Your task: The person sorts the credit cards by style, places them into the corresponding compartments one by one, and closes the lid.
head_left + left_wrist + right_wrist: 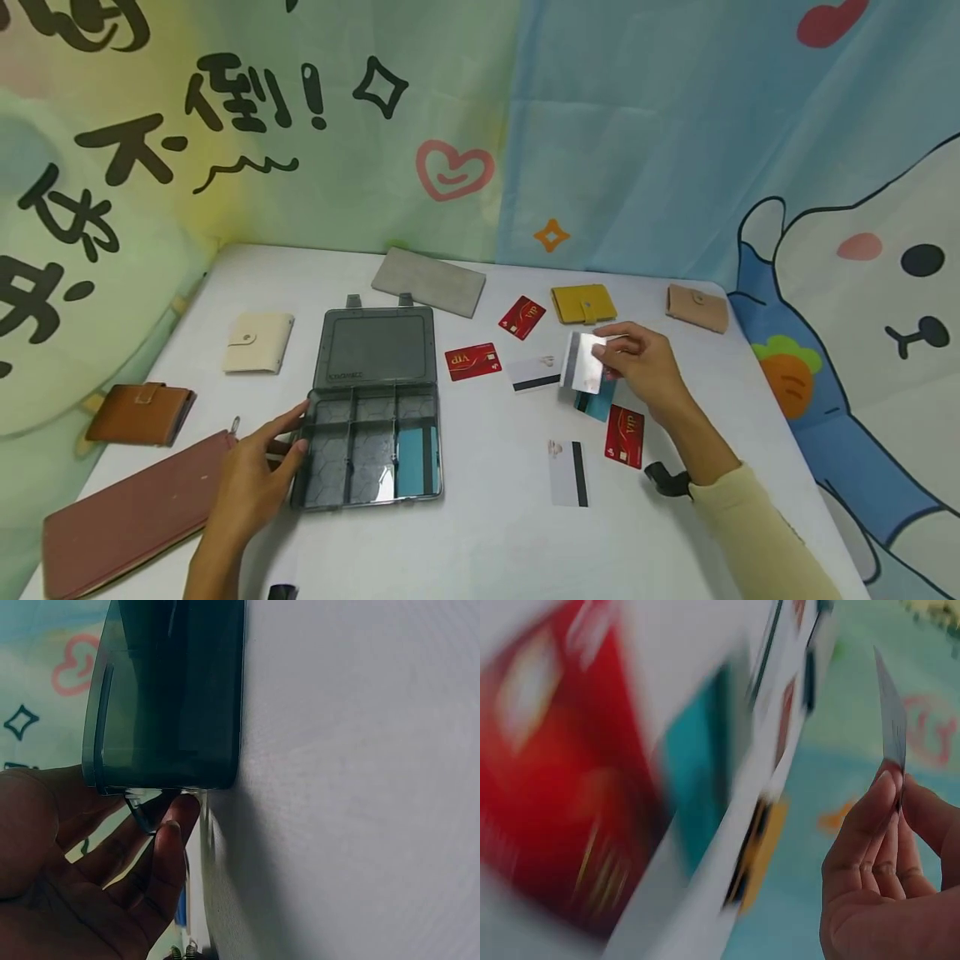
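My right hand (637, 362) pinches a white card with a dark stripe (582, 363) between thumb and fingers above the table. In the right wrist view, that card (892, 716) stands nearly edge-on. Beneath it lies a teal card (597, 403), partly covered. My left hand (258, 467) touches the left side of a dark see-through box (365, 507), its fingers not wrapped round it. The box's lid (375, 346) is folded back, and a teal card (412, 462) lies in its front right compartment. In the left wrist view the fingertips meet the end of the box (172, 712).
Red cards (472, 362) and white striped cards (567, 473) lie right of the box. Wallets stand around: yellow (581, 304), pink (697, 308), grey (431, 279), cream (258, 343), brown (142, 414). A maroon pouch (135, 517) lies by the left forearm. Printed cloth hangs behind the table.
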Demonstrator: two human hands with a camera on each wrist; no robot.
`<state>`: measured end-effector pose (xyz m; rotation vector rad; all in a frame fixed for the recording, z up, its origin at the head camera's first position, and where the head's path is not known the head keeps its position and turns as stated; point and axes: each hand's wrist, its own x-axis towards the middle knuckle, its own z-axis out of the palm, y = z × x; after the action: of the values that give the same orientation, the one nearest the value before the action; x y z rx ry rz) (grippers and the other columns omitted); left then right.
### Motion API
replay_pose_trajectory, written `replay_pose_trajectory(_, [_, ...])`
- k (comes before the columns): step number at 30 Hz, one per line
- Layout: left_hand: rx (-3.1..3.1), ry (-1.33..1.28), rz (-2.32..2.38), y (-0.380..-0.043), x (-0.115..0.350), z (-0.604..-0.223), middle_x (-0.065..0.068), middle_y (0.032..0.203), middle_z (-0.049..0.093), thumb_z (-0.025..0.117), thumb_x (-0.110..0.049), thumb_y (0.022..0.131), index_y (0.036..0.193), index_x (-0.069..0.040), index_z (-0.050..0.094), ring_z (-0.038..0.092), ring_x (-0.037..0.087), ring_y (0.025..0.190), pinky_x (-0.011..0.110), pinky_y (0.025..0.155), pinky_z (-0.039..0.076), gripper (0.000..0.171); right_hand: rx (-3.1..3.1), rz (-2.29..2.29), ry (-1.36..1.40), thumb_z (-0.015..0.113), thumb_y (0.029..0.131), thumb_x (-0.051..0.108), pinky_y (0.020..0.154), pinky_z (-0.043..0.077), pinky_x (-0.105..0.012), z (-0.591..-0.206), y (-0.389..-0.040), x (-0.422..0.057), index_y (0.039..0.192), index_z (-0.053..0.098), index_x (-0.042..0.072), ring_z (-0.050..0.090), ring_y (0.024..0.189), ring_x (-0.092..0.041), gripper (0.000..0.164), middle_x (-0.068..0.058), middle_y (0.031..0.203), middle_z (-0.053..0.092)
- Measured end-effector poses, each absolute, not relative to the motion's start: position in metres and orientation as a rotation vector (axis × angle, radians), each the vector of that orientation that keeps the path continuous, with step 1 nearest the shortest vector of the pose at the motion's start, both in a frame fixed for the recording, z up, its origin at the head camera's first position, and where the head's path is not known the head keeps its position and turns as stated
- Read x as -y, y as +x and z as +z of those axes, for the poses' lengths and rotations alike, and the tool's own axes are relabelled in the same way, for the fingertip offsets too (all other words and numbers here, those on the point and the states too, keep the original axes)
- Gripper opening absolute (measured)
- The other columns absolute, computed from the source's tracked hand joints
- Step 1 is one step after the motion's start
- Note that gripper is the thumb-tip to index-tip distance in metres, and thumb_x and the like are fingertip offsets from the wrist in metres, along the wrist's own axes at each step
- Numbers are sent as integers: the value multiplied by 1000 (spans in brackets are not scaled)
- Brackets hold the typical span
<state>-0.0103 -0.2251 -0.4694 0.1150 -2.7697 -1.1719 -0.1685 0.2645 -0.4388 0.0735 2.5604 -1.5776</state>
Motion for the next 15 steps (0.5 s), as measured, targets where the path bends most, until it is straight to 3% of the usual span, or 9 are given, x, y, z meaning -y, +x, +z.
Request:
replay_pose_trajectory(7, [2768, 113, -1182, -11, 223, -470, 21, 129, 65, 66, 0, 92, 145, -14, 54, 73, 31, 86, 26, 61, 55, 56, -2287, -1683, -187, 70, 93, 18, 71, 61, -31, -435, -148, -193, 121, 66, 12, 68, 76, -35, 29, -13, 96, 73])
replay_pose_trajectory(15, [2763, 112, -1181, -11, 223, -469, 22, 128, 65, 65, 1, 92, 145, -15, 53, 72, 32, 88, 27, 62, 55, 56, -2079, -1671, -401, 75, 89, 19, 69, 60, -33, -446, -123, -112, 115, 67, 14, 69, 74, -37, 27, -12, 89, 72])
